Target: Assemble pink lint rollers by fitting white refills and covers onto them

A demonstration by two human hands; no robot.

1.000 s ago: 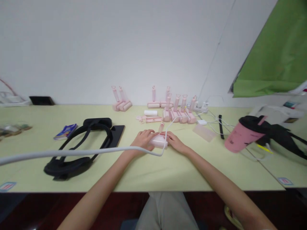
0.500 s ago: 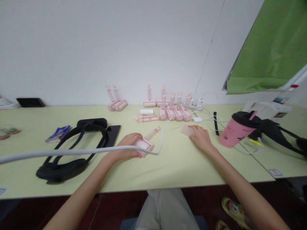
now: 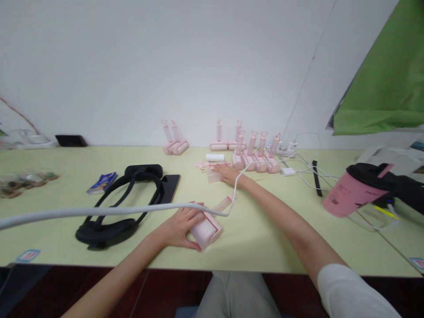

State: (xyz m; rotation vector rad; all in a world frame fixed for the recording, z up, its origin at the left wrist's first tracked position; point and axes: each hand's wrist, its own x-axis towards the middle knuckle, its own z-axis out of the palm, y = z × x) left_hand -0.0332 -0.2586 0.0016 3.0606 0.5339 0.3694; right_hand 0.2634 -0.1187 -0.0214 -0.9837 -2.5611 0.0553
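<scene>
Two hands at work on a pale green table [image 3: 281, 247], viewed from the wearer's head. The left hand [image 3: 177, 229], at lower centre, is closed around a pink lint roller [image 3: 206, 232], with the fingers over the roller's body and the thumb below it. This roller lies on the tabletop, its pink handle [image 3: 222, 204] angled toward the upper right. A white cable [image 3: 132, 209] enters at the left edge, runs just above the left hand, bends beside the handle and rises toward the upper centre. The right hand [image 3: 228, 174], at centre, is open and palm down, with the fingers extended. Its fingertips lie over the top edge of one translucent pink cover [image 3: 214, 176]. Small pink parts [image 3: 202, 164] lie just beyond the fingers, too small to identify. Behind the hands stand eight more pink lint rollers, handles upright: two at upper centre-left [image 3: 175, 141] and six to the right [image 3: 255, 159]. One white paper roll [image 3: 215, 157] lies between these groups. Left of the hands are one black head strap [image 3: 126, 216], one black tablet [image 3: 170, 185] and one blue booklet [image 3: 102, 182]. At right stands one pink cup with a black lid [image 3: 351, 190], and one green cloth [image 3: 380, 84] hangs at upper right.
</scene>
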